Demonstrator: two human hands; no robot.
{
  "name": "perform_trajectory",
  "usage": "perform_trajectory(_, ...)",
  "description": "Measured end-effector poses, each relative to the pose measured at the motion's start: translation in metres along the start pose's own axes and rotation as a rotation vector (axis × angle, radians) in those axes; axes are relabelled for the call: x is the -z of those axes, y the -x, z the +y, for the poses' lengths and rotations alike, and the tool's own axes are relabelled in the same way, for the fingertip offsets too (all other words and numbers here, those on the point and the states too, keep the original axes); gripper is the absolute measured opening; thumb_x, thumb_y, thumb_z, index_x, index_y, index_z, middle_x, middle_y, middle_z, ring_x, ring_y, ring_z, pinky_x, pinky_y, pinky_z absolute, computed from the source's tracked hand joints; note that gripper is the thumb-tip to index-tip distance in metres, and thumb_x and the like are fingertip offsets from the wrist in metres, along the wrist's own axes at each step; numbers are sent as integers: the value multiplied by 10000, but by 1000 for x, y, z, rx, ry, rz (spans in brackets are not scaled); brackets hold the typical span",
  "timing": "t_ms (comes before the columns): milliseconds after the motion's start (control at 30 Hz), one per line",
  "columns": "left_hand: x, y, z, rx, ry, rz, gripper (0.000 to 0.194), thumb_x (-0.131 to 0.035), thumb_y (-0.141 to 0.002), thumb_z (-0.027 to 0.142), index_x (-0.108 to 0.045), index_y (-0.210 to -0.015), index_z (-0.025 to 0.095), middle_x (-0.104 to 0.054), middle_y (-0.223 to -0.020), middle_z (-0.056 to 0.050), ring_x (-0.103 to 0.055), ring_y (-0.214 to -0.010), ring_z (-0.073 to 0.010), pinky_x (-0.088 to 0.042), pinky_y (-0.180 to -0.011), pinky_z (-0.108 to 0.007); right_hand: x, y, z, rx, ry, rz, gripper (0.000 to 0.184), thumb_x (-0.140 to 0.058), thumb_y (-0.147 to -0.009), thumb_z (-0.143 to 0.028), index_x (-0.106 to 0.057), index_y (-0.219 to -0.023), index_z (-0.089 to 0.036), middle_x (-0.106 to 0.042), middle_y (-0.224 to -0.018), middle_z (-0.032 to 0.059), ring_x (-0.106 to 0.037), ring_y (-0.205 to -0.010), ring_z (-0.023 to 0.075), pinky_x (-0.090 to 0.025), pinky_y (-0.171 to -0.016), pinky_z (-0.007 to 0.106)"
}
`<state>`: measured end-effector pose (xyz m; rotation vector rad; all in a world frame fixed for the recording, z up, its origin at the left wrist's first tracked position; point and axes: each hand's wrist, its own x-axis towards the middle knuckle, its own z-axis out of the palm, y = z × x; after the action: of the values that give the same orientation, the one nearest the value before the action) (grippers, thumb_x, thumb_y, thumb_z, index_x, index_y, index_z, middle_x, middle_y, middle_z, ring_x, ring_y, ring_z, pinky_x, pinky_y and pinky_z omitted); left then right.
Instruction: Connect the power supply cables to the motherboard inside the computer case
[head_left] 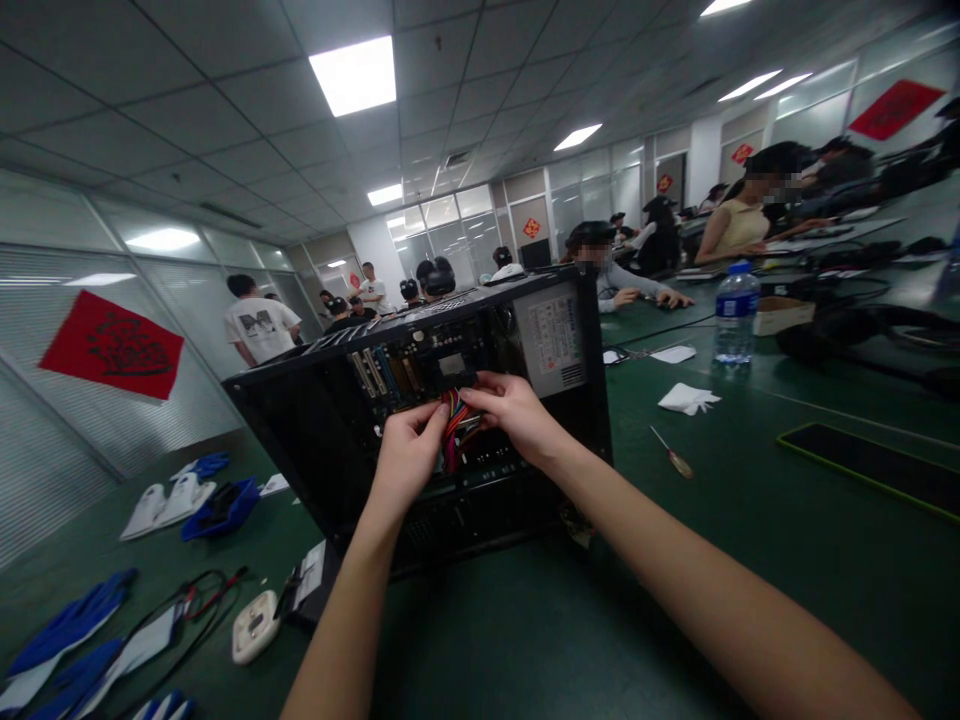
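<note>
A black computer case (300,440) stands on the green table with its side open toward me. Inside it are a motherboard (401,365) with several slots and a grey power supply (553,338) at the upper right. Both my hands reach into the case. My left hand (411,445) pinches a bundle of multicoloured wires (452,430) from the left. From the right, my right hand (514,412) closes its fingers at the upper end of the same bundle, near a dark connector. Fingers partly hide that end, so I cannot tell whether it is plugged in.
Right of the case lie a screwdriver (673,453), crumpled tissue (688,398), a water bottle (736,315) and a black slab with a green edge (870,465). At left are blue gloves (71,625), a blue tray (221,510) and a white round-cornered device (256,627). Other people sit beyond.
</note>
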<state>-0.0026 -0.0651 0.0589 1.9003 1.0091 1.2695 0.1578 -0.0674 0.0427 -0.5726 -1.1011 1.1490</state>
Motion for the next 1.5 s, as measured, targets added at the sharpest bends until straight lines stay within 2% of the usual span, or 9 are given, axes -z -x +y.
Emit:
perform_trajectory(133, -2, 1, 3, -93, -188, 45, 332, -599, -890, 371, -819, -959, 132, -797, -964, -79, -712, -918, -274, -513, -848, -326, 3, -3, 4, 30, 87, -19, 288, -774, -700, -348, -718, -919, -170, -741, -860, 40, -659, -708, 161, -457, -564, 231)
perform_trajectory(300, 1, -6, -15, -68, -313, 57, 313, -597, -856, 363, -823, -890, 150, -797, -971, -88, -715, -934, -288, -500, -832, -319, 6, -5, 16, 246, 424, 28, 120, -625, -850, -263, -695, -914, -189, -748, -935, 56, -683, -862, 200, -490, -756, 288)
perform_trajectory(400, 4, -12, -33, 16, -380, -51, 333, -577, -839, 387, -809, -793, 153, -789, -814, -84, -709, -833, -280, -478, -750, -313, 9, -5, 28, 286, 785, 82, 95, -583, -895, -229, -674, -889, -201, -743, -902, 70, -678, -846, 217, -458, -774, 300)
perform_trajectory(500, 4, -17, -46, 98, -288, -202, 333, -590, -813, 402, -778, -698, 153, -768, -743, -75, -681, -752, -241, -460, -716, -297, 15, -7, 38, 225, 1011, 118, 87, -576, -913, -223, -656, -892, -195, -736, -882, 88, -671, -818, 220, -426, -733, 287)
perform_trajectory(667, 4, -21, -57, 187, -128, -144, 327, -626, -781, 433, -771, -726, 146, -767, -774, -107, -681, -762, -224, -468, -738, -296, 28, -19, 50, 112, 957, 194, 96, -556, -929, -241, -613, -870, -190, -693, -797, 40, -632, -710, 173, -377, -616, 244)
perform_trajectory(767, 4, -22, -64, 208, -263, -195, 335, -588, -796, 421, -752, -666, 159, -756, -726, -94, -681, -756, -228, -455, -740, -297, 33, -23, 56, 20, 940, 169, 113, -580, -909, -233, -593, -809, -182, -661, -731, 21, -605, -654, 155, -345, -569, 235)
perform_trajectory(900, -3, -21, -74, 213, -522, -281, 347, -530, -831, 368, -746, -639, 176, -725, -654, -60, -656, -699, -218, -400, -648, -281, 35, -22, 59, -58, 1041, 89, 139, -629, -871, -214, -605, -741, -169, -646, -662, 24, -587, -602, 148, -313, -541, 245)
perform_trajectory(1067, -11, -18, -75, 204, -764, -228, 343, -536, -872, 366, -773, -692, 195, -733, -694, -87, -642, -676, -219, -363, -620, -287, 36, -21, 60, -100, 1106, 68, 126, -649, -865, -232, -669, -768, -155, -687, -706, 52, -608, -624, 161, -317, -546, 256)
perform_trajectory(1500, -30, -25, -67, 178, -989, -158, 309, -540, -884, 328, -787, -836, 148, -756, -915, -218, -706, -847, -307, -423, -674, -323, 34, -19, 58, -123, 1108, 48, 149, -656, -865, -248, -641, -748, -157, -682, -721, 57, -603, -630, 156, -303, -524, 254)
